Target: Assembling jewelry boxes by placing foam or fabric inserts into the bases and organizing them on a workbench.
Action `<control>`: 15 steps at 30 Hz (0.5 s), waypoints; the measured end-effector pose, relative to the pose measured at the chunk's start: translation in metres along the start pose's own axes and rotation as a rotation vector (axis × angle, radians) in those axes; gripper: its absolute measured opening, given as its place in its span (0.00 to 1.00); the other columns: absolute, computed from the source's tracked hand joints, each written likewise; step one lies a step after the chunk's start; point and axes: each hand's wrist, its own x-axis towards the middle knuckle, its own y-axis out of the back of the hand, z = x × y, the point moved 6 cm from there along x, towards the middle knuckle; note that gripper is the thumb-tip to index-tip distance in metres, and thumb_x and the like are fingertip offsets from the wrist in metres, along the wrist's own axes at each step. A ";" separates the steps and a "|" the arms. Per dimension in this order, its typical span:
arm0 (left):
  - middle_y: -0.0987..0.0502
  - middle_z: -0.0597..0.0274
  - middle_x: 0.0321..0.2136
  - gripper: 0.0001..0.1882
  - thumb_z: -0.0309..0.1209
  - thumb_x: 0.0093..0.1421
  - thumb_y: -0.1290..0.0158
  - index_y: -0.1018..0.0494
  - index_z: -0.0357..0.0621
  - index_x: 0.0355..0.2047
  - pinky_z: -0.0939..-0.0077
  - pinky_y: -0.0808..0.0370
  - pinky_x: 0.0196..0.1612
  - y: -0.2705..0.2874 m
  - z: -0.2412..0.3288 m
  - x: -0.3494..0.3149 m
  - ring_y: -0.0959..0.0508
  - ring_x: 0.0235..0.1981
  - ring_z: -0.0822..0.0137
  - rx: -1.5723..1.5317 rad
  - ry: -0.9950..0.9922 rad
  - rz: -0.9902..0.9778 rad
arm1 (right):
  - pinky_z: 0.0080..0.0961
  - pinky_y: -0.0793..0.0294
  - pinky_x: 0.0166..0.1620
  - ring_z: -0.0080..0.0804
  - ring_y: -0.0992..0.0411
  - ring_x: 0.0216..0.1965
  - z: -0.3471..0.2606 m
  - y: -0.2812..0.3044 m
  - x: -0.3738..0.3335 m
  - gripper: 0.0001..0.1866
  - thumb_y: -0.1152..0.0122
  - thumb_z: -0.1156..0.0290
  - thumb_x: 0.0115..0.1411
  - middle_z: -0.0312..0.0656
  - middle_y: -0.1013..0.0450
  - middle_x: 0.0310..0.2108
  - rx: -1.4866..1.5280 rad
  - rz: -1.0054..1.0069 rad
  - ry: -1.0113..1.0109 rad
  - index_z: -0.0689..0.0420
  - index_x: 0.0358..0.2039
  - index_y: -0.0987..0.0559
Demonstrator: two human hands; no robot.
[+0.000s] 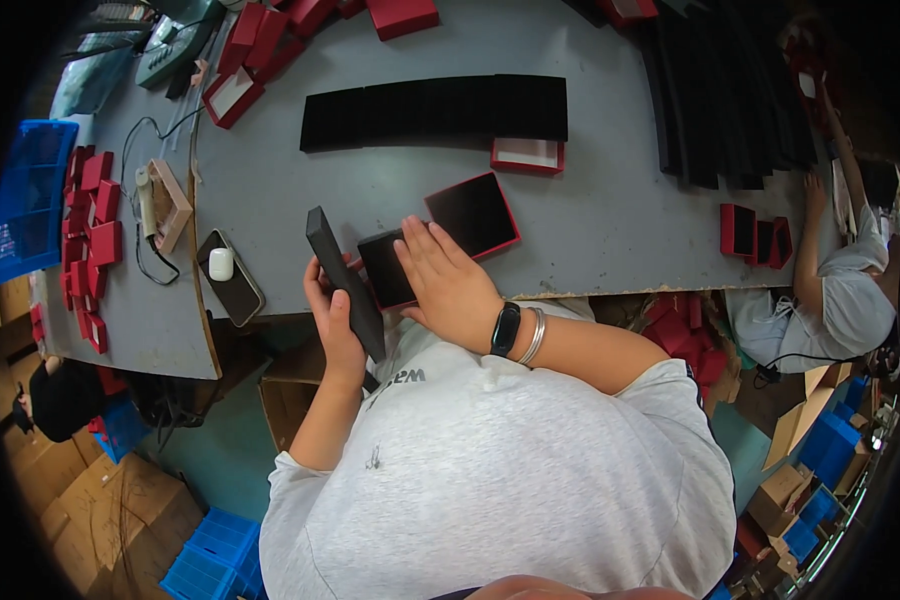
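Note:
My left hand (334, 325) grips a long, flat black block (342, 280) that stands tilted on its edge near the table's front. Beside it, my right hand (450, 285) lies flat, fingers stretched together, over a small red box with a black face (379, 262); the palm hides part of that box. Just past the right fingertips sits another red-edged box (473, 214), its black inside or insert facing up. Farther back, a row of flat black pieces (435, 112) lies end to end, with a red box with a pale inside (527, 153) against its near edge.
Red boxes (90, 235) are piled at the left, near a phone (232, 290) with a white case on it and a corded tool (147, 205). Long black strips (715, 100) hang together at the far right. A co-worker (820, 285) sits at the right edge.

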 end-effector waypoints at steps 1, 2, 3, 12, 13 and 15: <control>0.35 0.52 0.60 0.38 0.47 0.66 0.48 0.49 0.44 0.70 0.65 0.33 0.62 0.002 0.000 0.000 0.32 0.61 0.57 -0.004 0.012 0.027 | 0.45 0.57 0.74 0.53 0.51 0.74 -0.002 -0.002 0.001 0.43 0.41 0.47 0.62 0.62 0.44 0.70 -0.036 -0.007 0.004 0.68 0.66 0.36; 0.35 0.52 0.60 0.38 0.47 0.66 0.48 0.49 0.44 0.69 0.66 0.33 0.62 0.001 -0.001 0.000 0.32 0.61 0.58 -0.014 0.024 0.054 | 0.45 0.57 0.74 0.53 0.51 0.74 -0.003 -0.004 0.000 0.43 0.41 0.47 0.62 0.62 0.44 0.70 -0.045 -0.012 0.004 0.68 0.66 0.36; 0.35 0.52 0.60 0.38 0.47 0.66 0.48 0.49 0.44 0.69 0.66 0.33 0.62 0.000 0.000 0.000 0.32 0.61 0.58 -0.025 0.025 0.053 | 0.45 0.56 0.74 0.53 0.51 0.74 -0.003 -0.006 0.000 0.43 0.41 0.48 0.62 0.63 0.44 0.70 -0.029 0.002 -0.021 0.68 0.67 0.36; 0.35 0.51 0.61 0.34 0.49 0.70 0.54 0.48 0.44 0.68 0.66 0.30 0.59 0.000 0.001 0.004 0.31 0.60 0.58 0.079 0.023 0.097 | 0.48 0.56 0.74 0.58 0.53 0.74 -0.009 -0.019 -0.005 0.34 0.53 0.61 0.67 0.65 0.48 0.71 -0.049 -0.026 -0.036 0.67 0.69 0.38; 0.35 0.51 0.61 0.33 0.45 0.70 0.53 0.47 0.44 0.68 0.67 0.31 0.60 0.000 0.001 0.004 0.31 0.60 0.59 0.053 0.036 0.095 | 0.47 0.55 0.74 0.54 0.52 0.75 -0.009 -0.011 -0.005 0.32 0.53 0.62 0.67 0.62 0.47 0.71 -0.050 0.022 -0.022 0.65 0.69 0.37; 0.36 0.52 0.61 0.32 0.42 0.69 0.52 0.47 0.44 0.68 0.67 0.32 0.61 0.001 0.000 0.005 0.31 0.60 0.59 0.031 0.051 0.092 | 0.47 0.55 0.74 0.51 0.52 0.75 -0.008 -0.007 -0.004 0.31 0.53 0.63 0.67 0.59 0.47 0.72 -0.047 0.072 -0.009 0.63 0.68 0.36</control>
